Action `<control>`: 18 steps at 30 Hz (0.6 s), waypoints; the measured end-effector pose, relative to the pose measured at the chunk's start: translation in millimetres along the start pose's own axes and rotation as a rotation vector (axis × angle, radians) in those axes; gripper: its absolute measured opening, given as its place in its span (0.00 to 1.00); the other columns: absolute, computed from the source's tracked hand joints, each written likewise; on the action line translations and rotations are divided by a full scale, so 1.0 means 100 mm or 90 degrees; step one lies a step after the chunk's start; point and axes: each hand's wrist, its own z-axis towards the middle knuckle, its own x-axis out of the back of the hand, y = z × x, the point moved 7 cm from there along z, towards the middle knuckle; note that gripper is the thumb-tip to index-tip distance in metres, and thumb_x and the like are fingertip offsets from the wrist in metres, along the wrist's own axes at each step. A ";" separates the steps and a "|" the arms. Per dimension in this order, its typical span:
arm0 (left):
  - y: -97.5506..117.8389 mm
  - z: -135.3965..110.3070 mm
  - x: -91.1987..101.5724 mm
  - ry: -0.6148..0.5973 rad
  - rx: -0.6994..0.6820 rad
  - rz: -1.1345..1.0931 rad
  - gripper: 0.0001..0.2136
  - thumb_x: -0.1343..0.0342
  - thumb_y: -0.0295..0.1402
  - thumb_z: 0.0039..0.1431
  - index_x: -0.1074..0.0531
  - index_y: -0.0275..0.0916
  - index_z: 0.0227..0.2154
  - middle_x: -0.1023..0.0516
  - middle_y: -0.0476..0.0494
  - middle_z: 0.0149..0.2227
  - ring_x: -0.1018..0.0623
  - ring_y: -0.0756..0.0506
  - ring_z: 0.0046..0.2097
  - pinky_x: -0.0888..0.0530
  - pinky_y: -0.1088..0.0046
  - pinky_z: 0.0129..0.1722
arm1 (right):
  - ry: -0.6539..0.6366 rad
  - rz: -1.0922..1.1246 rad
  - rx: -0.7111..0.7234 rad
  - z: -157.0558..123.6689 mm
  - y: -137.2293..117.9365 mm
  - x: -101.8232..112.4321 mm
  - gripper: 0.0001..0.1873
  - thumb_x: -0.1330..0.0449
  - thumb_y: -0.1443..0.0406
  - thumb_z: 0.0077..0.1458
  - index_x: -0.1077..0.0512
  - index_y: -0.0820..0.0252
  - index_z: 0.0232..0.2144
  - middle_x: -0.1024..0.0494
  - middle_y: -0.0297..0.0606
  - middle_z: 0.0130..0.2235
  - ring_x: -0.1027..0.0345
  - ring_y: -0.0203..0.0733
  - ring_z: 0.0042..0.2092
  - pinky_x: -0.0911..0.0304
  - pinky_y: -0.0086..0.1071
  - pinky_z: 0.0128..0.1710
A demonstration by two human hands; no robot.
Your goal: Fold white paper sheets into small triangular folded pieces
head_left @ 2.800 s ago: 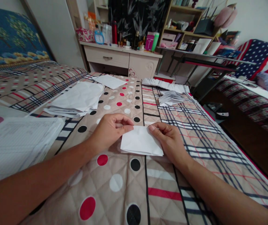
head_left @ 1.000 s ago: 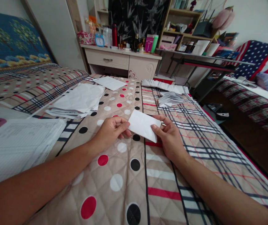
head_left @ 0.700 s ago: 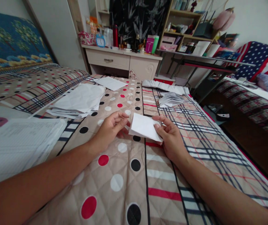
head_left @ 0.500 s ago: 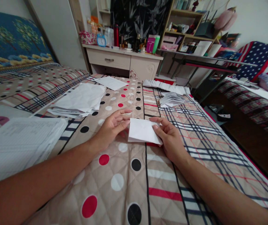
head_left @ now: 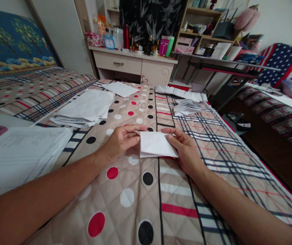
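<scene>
A folded sheet of white paper (head_left: 157, 143) is held low over the bedspread, its layers slightly apart along the near edge. My right hand (head_left: 186, 147) grips its right side, thumb on top and fingers behind. At the left edge, my left hand (head_left: 122, 141) has its thumb and bent fingers round the paper's upper corner; the fingertips are partly hidden. Beyond my right hand lies a small pile of folded papers (head_left: 186, 107). A stack of larger white sheets (head_left: 86, 107) rests past my left hand.
The quilted bedspread (head_left: 126, 217) has dots and plaid. A single white sheet (head_left: 120, 89) and a long row of folded paper (head_left: 181, 93) lie farther back. An open ruled notebook (head_left: 20, 160) is at left. A white dresser (head_left: 133, 66) stands behind the bed.
My left fingers have shifted slightly over the paper's upper left corner, closing in from a looser pose. The folded paper has tipped and moved a little nearer; my right hand keeps its grip.
</scene>
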 end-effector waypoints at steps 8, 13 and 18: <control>0.04 -0.02 0.11 0.165 0.038 0.115 0.08 0.36 0.34 0.49 0.27 0.34 0.25 0.22 0.47 0.22 0.25 0.51 0.20 0.32 0.80 0.17 | 0.050 -0.037 0.106 -0.03 -0.10 0.08 0.24 0.49 0.45 0.59 0.27 0.54 0.44 0.26 0.36 0.36 0.32 0.38 0.31 0.37 0.29 0.24; 0.07 -0.03 0.15 0.204 0.047 0.125 0.08 0.37 0.32 0.50 0.29 0.34 0.24 0.26 0.50 0.17 0.28 0.53 0.16 0.33 0.83 0.15 | 0.141 -0.316 0.382 -0.19 -0.46 0.10 0.13 0.40 0.56 0.57 0.28 0.55 0.43 0.27 0.40 0.44 0.32 0.46 0.47 0.33 0.39 0.44; 0.05 -0.03 0.15 0.204 0.042 0.097 0.10 0.36 0.35 0.50 0.28 0.33 0.28 0.24 0.49 0.20 0.26 0.52 0.18 0.28 0.80 0.17 | -0.091 -0.564 0.593 -0.42 -0.54 -0.34 0.18 0.35 0.57 0.53 0.28 0.55 0.45 0.26 0.43 0.48 0.34 0.50 0.51 0.39 0.46 0.53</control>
